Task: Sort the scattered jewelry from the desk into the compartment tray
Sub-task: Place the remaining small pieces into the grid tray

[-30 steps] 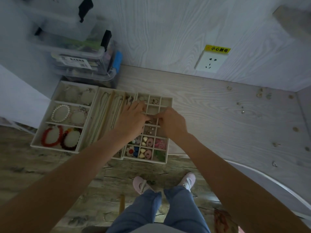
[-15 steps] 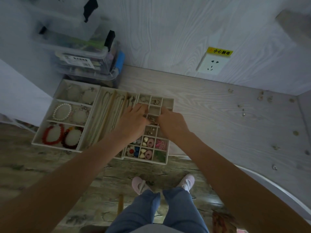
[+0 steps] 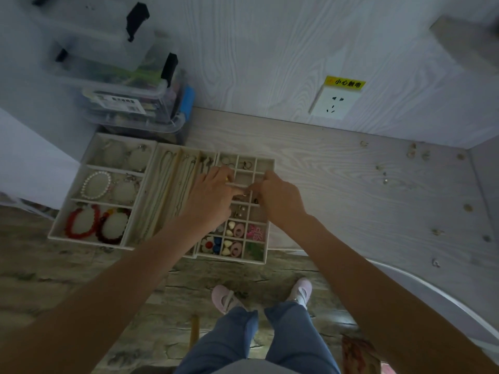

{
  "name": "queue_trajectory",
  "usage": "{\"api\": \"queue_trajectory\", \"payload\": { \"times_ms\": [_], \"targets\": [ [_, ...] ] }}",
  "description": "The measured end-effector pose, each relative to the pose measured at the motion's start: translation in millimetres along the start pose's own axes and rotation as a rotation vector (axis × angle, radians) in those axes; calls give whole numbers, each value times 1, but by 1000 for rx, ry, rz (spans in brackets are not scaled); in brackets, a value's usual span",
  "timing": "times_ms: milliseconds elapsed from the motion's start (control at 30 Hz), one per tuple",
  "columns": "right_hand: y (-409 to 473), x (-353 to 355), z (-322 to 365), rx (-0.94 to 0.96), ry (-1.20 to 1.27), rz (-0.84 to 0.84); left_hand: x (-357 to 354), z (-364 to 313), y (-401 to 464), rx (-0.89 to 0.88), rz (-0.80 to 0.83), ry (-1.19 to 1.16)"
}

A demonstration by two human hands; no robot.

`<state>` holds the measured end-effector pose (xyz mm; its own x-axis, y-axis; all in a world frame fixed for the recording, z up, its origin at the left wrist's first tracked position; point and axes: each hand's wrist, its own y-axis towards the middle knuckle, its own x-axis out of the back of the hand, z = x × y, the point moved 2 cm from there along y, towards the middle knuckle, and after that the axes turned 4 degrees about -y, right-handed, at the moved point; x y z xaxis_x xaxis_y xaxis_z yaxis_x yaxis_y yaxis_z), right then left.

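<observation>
Over the compartment tray [image 3: 266,211], my left hand [image 3: 213,195] and right hand [image 3: 280,197] meet fingertip to fingertip, curled; any held piece is hidden.

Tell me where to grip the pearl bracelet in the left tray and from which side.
Pinch the pearl bracelet at its right arc, coming from above. It lies flat around a pad, so only the bead loop stands free, and that side is nearest the left hand.

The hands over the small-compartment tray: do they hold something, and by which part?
Cannot tell: left hand and right hand meet fingertips there; any item is hidden.
</observation>
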<state>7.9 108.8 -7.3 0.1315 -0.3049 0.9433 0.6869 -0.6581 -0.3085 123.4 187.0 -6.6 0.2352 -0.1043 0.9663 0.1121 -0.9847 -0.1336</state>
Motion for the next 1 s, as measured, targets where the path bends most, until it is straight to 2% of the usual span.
{"api": "queue_trajectory", "payload": {
  "times_ms": [167,433,700,900,1000],
  "targets": [
    [-15,9,-34,-150,197,-75,13,-18,13,68,-41,-68],
    [-61,8,-126,-264,341,-177,18,-104,50,14,170,-154],
    [-147,-16,-267,-450,301,-99,-9,-236,90,-104,225,-238],
    [-190,-39,-343,-479,330,-77,-53,-329,113,-155,280,-338],
    [-193,-44,-365,-472,394,-75,-78,-362,123,-109,266,-412]
  ]
}}
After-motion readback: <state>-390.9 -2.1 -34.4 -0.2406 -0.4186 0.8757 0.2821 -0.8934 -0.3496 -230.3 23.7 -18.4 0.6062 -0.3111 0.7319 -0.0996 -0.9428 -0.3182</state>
